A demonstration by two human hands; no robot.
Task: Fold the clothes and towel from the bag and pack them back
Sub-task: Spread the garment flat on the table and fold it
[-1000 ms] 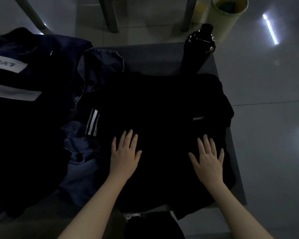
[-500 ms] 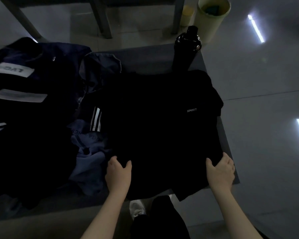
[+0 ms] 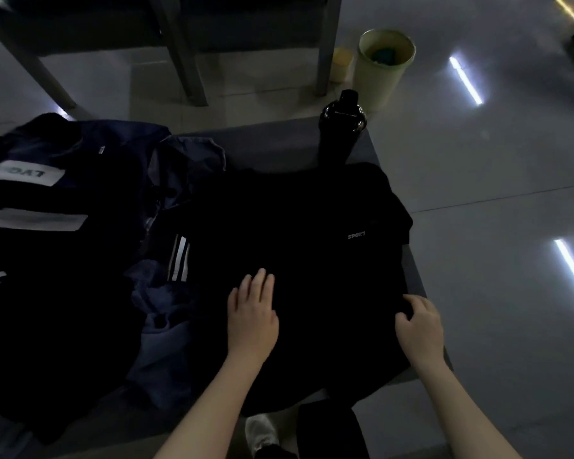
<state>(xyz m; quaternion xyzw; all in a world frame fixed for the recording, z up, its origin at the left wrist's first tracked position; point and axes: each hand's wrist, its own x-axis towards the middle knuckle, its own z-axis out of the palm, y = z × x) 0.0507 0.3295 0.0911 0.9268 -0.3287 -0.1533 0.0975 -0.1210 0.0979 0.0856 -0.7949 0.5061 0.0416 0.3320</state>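
Clothes covered the grey table [image 3: 279,144] from its left edge to its right edge. At the left edge lay a navy bundle [image 3: 63,154] with white patches; it may have been the bag, but I could not tell. Just right of it, toward the near edge, a crumpled blue garment [image 3: 159,313] sat unfolded, and a white-striped piece [image 3: 178,258] touched the black SPORT top [image 3: 305,246]. That top lay spread over the right half of the table, its near hem hanging over the near edge and its right side reaching the right edge.

The left hand [image 3: 252,316] had gripped the near hem half a second earlier. It had since let go and lay flat on the top, fingers straight and together, pressing the cloth down. A black bottle [image 3: 340,127] stood upright at the far edge, just behind the top. The right hand [image 3: 420,326], flat a second earlier, kept its fingers curled into the fabric near the top's near right corner, close to the table's right edge, pinching cloth.

My reading was that the tug at the hem had straightened the top, and the work was passing from smoothing to a first fold, with the left hand anchoring and the right ready to carry its side over. Nothing looked folded or packed yet
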